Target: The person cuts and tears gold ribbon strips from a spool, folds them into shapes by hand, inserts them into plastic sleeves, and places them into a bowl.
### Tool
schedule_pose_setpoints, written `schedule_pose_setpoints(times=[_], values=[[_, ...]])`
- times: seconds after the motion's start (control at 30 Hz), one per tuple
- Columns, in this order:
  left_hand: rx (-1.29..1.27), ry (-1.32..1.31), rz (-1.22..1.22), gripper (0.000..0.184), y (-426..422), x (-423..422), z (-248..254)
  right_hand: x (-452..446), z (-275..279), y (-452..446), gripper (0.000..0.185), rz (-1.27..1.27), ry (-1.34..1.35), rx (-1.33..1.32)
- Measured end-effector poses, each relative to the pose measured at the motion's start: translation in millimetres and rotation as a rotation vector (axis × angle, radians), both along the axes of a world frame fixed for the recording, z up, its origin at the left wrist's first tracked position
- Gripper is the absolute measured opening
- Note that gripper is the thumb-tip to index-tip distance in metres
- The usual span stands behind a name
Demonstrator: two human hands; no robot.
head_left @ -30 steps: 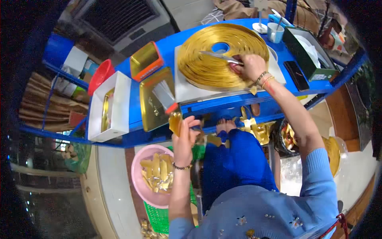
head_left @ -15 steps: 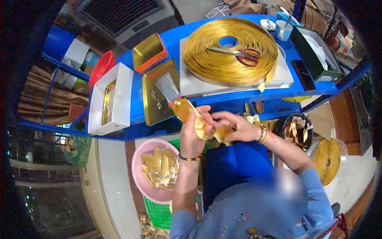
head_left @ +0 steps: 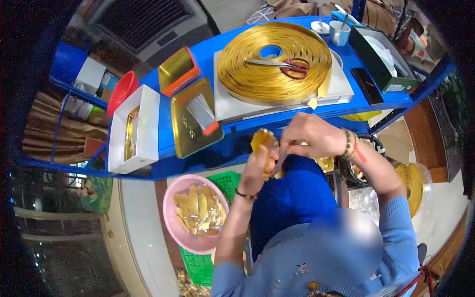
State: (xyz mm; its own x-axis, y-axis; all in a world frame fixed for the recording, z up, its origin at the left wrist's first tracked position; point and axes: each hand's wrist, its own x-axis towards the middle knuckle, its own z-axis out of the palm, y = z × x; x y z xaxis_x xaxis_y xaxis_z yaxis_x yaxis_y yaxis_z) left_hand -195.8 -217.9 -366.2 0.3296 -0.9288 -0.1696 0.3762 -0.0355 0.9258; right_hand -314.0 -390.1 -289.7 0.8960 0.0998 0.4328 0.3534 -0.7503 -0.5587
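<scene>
Left hand [head_left: 261,163] clasps one glossy gold strip [head_left: 261,140], right hand [head_left: 313,134] seemingly pinches one thin pale strip [head_left: 281,161], one ridged round coil [head_left: 273,85] at twelve o'clock.

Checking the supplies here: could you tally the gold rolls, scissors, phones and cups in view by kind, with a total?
Gold rolls: 2
Scissors: 1
Phone: 1
Cup: 1
Total: 5
</scene>
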Motion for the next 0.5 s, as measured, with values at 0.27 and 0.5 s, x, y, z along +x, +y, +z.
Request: schedule_pose_setpoints(times=[0.27, 0.5], values=[[0.134, -0.188, -0.254, 0.044, 5.2, -13.7, 2.4, 25.4, -0.1, 12.7, 0.031, -0.09, 0.067, -0.081], [-0.021, 0.185, -0.06, 0.035, 6.7, -17.3, -1.3, 5.7, -61.0, 29.1, 0.081, -0.386, -0.077, 0.658]])
